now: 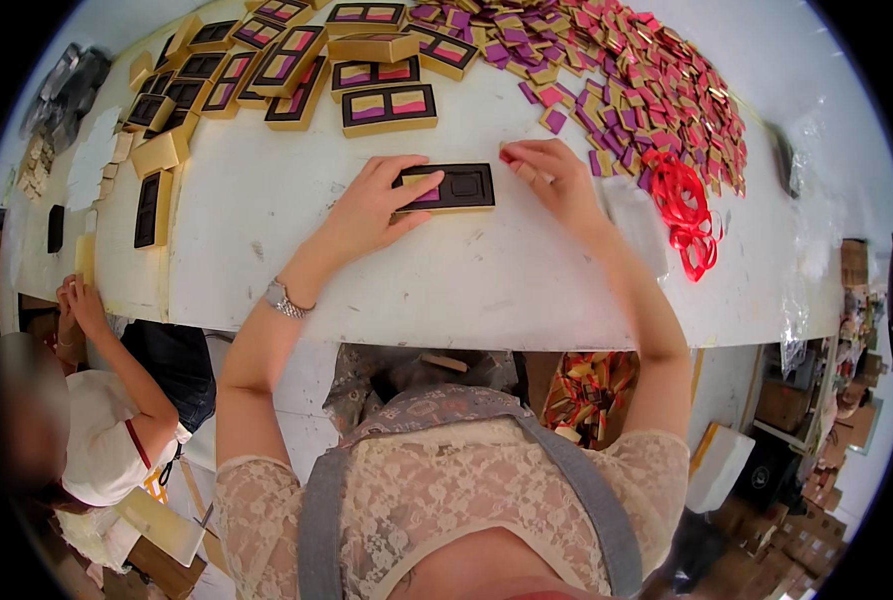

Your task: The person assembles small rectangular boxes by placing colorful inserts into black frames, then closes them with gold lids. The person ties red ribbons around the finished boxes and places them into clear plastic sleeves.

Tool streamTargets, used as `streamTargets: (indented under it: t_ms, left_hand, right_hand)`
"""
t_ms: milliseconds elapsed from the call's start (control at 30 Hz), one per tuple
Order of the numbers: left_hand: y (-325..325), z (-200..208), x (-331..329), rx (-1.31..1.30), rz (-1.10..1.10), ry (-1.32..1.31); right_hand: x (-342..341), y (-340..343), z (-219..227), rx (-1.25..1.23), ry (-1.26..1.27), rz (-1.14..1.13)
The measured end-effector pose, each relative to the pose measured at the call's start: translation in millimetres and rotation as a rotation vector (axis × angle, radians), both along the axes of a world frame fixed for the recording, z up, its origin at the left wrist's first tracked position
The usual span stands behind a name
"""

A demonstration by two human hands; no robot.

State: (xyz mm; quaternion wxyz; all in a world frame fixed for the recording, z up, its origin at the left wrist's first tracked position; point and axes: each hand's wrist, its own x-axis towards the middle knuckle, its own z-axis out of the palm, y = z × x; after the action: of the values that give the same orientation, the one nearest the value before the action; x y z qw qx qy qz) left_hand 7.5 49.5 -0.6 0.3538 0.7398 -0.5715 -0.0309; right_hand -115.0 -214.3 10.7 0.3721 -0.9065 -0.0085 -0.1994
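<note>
Left grip [372, 208] lies with its fingers spread over the left end of a gold-edged box [482, 187], touching it and the purple-and-gold piece [427, 196] in its left recess; whether it clamps or only steadies, I cannot tell; right grip [559, 185] is pinched closed on a small red piece [507, 155], mostly covered by the fingers. The box's long axis runs left to right between the two grips, its left end under the left one, its right end below and left of the right one's fingertips; the unfilled right recess [466, 187] is just beside the left index fingertip and near the right pinch, so the left hand is the nearer.

Scuffed white surface [317, 270] spreads under both; beyond the left grip sit gold boxes [392, 124] with filled recesses; beyond the right grip lies a heap of pink and purple pieces [657, 100], with looped red ribbon [682, 205] to that grip's right; well left of the left grip, a co-worker's hands [85, 300] are near the surface's edge; cartons [807, 540] stand far to the right.
</note>
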Motion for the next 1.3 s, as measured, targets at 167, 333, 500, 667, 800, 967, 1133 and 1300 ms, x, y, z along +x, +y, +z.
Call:
streamTargets:
  t_ms: [167, 333, 500, 667, 800, 967, 1133, 1300]
  left_hand:
    - [7, -6, 5, -0.016, 0.013, -0.031]
    - [6, 10, 14, 0.037, -0.049, -0.121]
    - [153, 17, 107, 0.141, 1.203, -0.726]
    - [226, -25, 70, 0.538, 1.337, -0.409]
    - [136, 7, 6, 0.32, 0.958, -0.221]
    - [51, 10, -24, 0.134, 0.333, -0.259]
    - [-32, 16, -7, 0.094, 0.034, -0.196]
    - [-43, -3, -2, 0.05, 0.041, -0.068]
  right_hand:
    - [5, 44, 5, -0.515, -0.12, 0.311]
    - [-4, 42, 1, -0.786, -0.138, 0.294]
    - [29, 59, -19, -0.234, -0.145, 0.341]
    - [123, 77, -7, -0.37, -0.442, 0.294]
    - [156, 60, -11, -0.553, -0.566, -0.054]
    - [93, -28, -11, -0.484, -0.268, -0.398]
    - [74, -94, -15, -0.736, 0.132, -0.408]
    - [47, -27, 9, 0.557, 0.056, -0.239]
